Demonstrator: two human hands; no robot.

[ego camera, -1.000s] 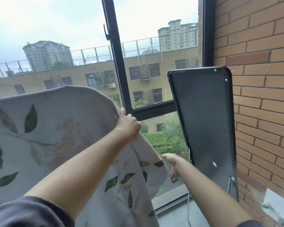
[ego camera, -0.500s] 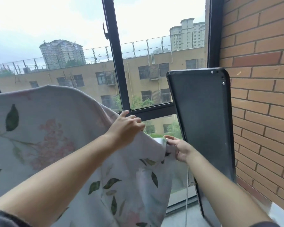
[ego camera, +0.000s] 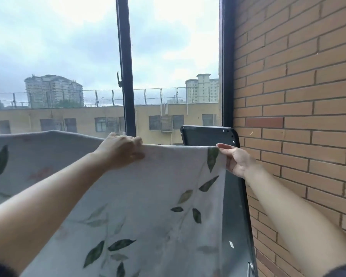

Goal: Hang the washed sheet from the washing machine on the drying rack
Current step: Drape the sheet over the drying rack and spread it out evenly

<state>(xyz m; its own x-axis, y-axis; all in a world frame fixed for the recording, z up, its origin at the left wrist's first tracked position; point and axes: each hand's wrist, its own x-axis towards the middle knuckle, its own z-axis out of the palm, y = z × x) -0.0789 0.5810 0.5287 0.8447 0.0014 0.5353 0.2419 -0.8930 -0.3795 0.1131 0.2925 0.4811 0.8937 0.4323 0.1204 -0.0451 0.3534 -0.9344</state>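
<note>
A pale grey sheet (ego camera: 148, 196) printed with green leaves and faint pink flowers hangs spread in front of me, its top edge stretched level. My left hand (ego camera: 122, 150) grips that top edge near the middle, fingers curled over it. My right hand (ego camera: 235, 158) pinches the sheet's upper right corner between thumb and fingers. The sheet fills the lower left and centre of the head view. No drying rack shows; whatever carries the sheet is hidden behind the cloth.
A black flat panel (ego camera: 210, 134) leans against the brick wall (ego camera: 298, 96) on the right, partly behind the sheet. A black-framed window (ego camera: 126, 76) stands straight ahead, with buildings and cloudy sky beyond.
My right hand rose from low beside the panel, took the sheet's corner and lifted it level with my left hand. The sheet's top edge is now pulled straight. My view tilted upward.
</note>
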